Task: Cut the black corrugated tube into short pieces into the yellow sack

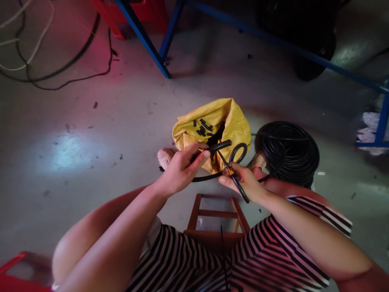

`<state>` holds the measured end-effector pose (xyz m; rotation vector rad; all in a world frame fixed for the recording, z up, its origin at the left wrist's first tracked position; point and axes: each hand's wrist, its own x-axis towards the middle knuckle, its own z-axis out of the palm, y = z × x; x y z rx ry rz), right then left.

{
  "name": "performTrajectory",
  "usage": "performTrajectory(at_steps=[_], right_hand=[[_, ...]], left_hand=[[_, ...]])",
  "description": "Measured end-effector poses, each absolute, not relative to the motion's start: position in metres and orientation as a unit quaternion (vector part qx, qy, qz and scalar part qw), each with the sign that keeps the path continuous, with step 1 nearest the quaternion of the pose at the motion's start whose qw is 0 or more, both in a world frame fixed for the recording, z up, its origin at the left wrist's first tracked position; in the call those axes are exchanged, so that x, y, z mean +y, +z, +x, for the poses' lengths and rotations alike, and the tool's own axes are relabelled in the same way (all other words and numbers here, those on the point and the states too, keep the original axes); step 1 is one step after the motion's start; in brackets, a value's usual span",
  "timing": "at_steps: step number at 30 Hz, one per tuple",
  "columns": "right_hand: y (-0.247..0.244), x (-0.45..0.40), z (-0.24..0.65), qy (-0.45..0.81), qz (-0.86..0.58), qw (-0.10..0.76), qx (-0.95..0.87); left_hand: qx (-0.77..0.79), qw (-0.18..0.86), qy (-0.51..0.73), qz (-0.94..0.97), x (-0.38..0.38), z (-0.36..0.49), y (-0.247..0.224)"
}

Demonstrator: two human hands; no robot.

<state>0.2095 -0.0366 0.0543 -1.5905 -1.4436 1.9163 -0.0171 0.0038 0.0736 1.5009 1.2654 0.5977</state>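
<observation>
My left hand (185, 166) is closed around a black ribbed tube (223, 145), whose end points right over a yellow sack (240, 121). Black-handled scissors (240, 188) with an orange pivot are gripped in my right hand (244, 180); their blades reach up toward the tube beside my left fingers. One large black handle loop shows above that hand. Several short black tube pieces (201, 130) lie on the sack's folded yellow fabric. To the right, a thick coil of black tubing (290, 152) rests on the floor, with a length leading toward my legs.
Under my hands stands a small wooden stool (217, 213). A blue metal frame (146, 38) and a red stool (133, 14) are at the top. Cables (69, 63) lie on the floor at upper left. Another red item (18, 280) is at lower left.
</observation>
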Motion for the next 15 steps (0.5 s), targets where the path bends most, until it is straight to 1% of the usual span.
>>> performTrajectory(at_steps=[9, 15], right_hand=[[0.0568, -0.0369, 0.2084, 0.659, -0.547, 0.130, -0.500], [0.0553, -0.0379, 0.2078, 0.667, -0.545, 0.142, -0.488]], left_hand=[[0.496, 0.481, 0.229, 0.686, 0.0050, -0.0150, 0.0742], [0.503, 0.494, 0.221, 0.674, 0.0034, -0.0112, 0.0751]])
